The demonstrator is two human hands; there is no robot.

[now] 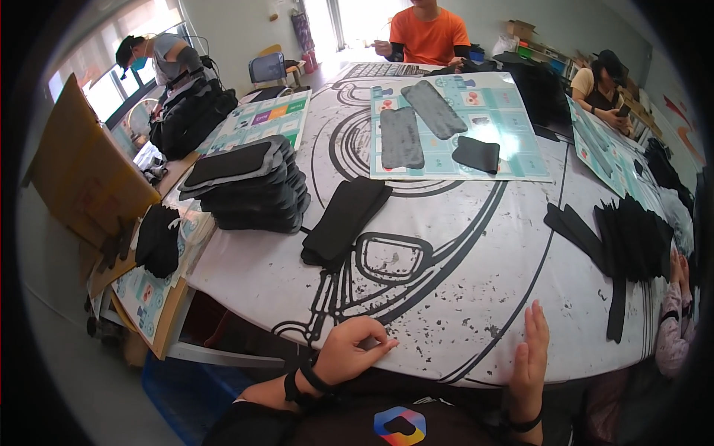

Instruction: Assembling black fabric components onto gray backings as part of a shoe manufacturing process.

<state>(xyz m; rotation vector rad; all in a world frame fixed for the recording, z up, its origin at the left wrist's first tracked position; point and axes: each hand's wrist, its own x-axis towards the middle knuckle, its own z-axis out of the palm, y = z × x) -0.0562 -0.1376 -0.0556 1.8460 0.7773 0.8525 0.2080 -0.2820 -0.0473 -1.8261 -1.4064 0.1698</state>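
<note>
My left hand (355,349) is over the near edge of the table (476,297), its fingers curled to the thumb, with nothing seen in them. To the right, my right hand (531,349) is raised at the same edge, fingers stretched out and holding nothing. Beyond my left hand lies a small bundle of black cloth pieces (346,221). Left of it stands a tall stack of dark grey and black pads (253,186). At the right lie fanned black strips (632,238). Farther off, a printed board (513,141) bears two grey pads (401,138) and a folded black piece (476,154).
A person in orange (429,37) sits across the table. Others are at the far left (175,56), far right (595,89) and right edge (673,327). A cardboard box (89,171) and a black bundle (158,241) stand left. A blue crate (186,394) is below the table.
</note>
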